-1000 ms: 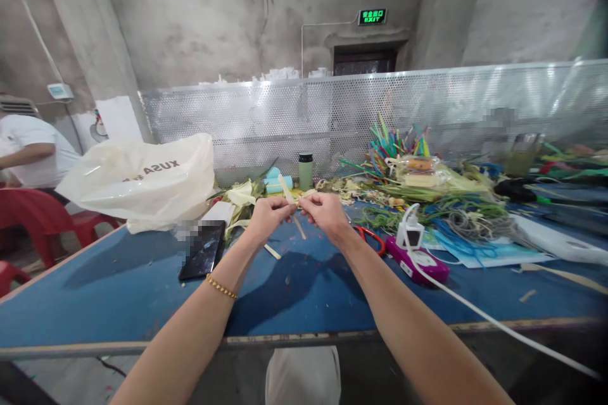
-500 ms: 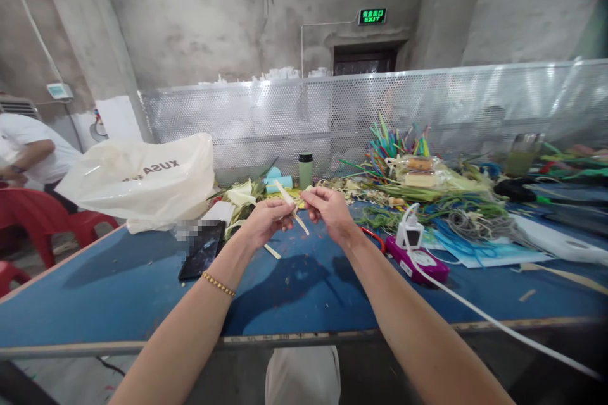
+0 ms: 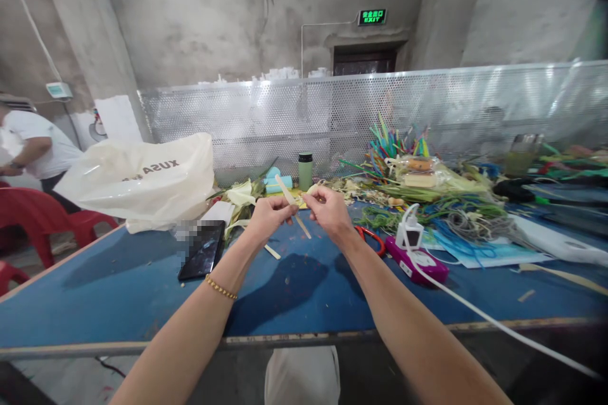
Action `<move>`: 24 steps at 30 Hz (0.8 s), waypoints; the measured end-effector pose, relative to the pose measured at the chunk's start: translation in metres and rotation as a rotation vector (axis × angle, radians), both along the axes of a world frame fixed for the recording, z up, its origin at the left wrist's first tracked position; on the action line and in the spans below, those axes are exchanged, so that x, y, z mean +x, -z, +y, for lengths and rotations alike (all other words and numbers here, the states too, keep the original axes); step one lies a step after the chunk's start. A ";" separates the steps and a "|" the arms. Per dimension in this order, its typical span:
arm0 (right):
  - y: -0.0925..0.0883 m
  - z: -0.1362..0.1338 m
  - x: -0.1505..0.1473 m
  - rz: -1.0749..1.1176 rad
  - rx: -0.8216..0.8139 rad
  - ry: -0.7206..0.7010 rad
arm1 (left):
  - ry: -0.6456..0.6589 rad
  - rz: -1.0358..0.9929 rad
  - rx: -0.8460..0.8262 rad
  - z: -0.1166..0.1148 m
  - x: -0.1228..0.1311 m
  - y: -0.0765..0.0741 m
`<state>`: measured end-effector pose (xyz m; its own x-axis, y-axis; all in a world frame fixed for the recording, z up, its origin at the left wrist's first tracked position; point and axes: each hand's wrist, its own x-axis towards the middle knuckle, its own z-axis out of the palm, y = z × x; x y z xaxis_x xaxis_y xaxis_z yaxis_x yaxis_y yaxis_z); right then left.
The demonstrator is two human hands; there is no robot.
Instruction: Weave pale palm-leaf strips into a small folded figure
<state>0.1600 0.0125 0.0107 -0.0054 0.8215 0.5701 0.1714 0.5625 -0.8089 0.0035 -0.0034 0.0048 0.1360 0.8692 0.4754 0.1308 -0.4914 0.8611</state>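
Fingers drawn together, I'm above the blue table (image 3: pixel 161 313): left hand (image 3: pixel 266 220) pinching, right hand (image 3: pixel 329 210) just right of it, though whether that grips anything I can't tell. The pale strip (image 3: pixel 284 189) slants through the left fingertips. I judge I'm working this strip; the next move calls for a steady left pinch.

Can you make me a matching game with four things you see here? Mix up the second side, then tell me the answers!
Things:
1. pale strip
2. bracelet
3. socket block
4. tall bottle

Clues:
A. purple
B. green
C. pinched in the left hand
D. gold

Right pairs: 1-C, 2-D, 3-A, 4-B
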 end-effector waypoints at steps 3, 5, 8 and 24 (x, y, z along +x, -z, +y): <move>0.000 -0.001 0.000 0.048 0.026 -0.058 | 0.013 -0.013 -0.011 0.001 -0.001 0.000; 0.001 0.000 -0.001 0.098 0.020 -0.105 | 0.032 -0.031 -0.032 0.002 -0.002 0.000; 0.002 0.001 -0.002 0.102 -0.039 -0.151 | 0.050 -0.068 -0.058 0.003 -0.002 0.001; 0.001 -0.003 0.001 0.050 -0.149 -0.343 | 0.190 -0.135 -0.194 0.002 -0.005 0.000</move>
